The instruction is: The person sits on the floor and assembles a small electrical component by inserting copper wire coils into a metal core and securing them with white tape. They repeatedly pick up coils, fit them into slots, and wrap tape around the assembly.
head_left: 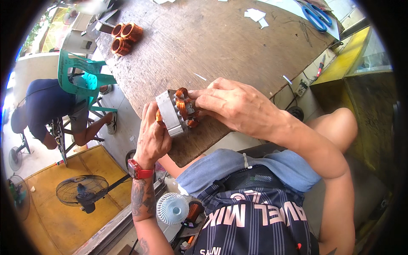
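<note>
Over the near left corner of the wooden table, a grey metal motor stator [168, 111] is held with its copper coils [182, 106] bulging out of its ends. My left hand [152, 135] wraps round its left side, thumb and fingers closed on the metal body. From the right, my right hand [231, 102] reaches in with bent fingers pressed together at the coils on the stator's right end. Its fingertips are partly hidden behind the windings. Several wound copper coils [131, 32] stand together at the table's far left.
On the wooden table [182, 51] lie white paper scraps [256, 15] and blue-handled scissors [316, 18]. Left of it stand a green chair [78, 76], a bent-over person [51, 106] and a black fan [83, 191]. A small white fan [172, 208] sits near my left forearm.
</note>
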### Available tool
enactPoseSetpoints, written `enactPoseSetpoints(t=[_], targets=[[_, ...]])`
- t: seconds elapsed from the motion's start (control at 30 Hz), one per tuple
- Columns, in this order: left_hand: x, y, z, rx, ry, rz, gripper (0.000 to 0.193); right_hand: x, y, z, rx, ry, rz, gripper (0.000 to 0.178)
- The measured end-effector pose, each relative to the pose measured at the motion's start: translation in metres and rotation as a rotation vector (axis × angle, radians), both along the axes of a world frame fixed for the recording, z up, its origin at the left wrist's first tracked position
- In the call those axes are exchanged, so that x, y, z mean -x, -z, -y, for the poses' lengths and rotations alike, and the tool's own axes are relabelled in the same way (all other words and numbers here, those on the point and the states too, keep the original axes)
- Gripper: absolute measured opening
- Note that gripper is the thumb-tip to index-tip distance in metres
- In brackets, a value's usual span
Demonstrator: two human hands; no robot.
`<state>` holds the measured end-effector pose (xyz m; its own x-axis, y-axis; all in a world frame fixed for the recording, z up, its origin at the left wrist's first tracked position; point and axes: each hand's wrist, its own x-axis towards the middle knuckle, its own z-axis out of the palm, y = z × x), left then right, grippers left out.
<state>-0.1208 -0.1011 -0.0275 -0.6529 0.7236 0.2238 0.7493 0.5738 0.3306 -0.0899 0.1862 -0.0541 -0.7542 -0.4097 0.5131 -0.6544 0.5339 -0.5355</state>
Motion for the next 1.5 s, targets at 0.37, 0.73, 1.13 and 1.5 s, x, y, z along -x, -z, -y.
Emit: enactPoseSetpoints(t=[0.37, 0.73, 1.13, 1.5], targets=[[0.001, -0.001, -0.008, -0.068, 0.012, -0.084, 0.036, -0.004, -0.002, 0.009, 0.08, 0.023, 0.046, 0.018], [-0.034, 0.005, -0.008, -0.232, -0.349, 0.181, 0.045, -0.002, -0.009, 0.018, 0.096, 0.056, 0.013, 0.017], [-0.048, -0.002, 0.004, -0.06, -0.236, 0.032, 0.023, -0.015, -0.013, -0.006, -0.237, -0.017, -0.251, 0.028], [-0.038, 0.002, -0.024, -0.463, -0.527, 0.175, 0.026, 0.002, -0.012, 0.022, 0.055, 0.069, -0.013, 0.021]])
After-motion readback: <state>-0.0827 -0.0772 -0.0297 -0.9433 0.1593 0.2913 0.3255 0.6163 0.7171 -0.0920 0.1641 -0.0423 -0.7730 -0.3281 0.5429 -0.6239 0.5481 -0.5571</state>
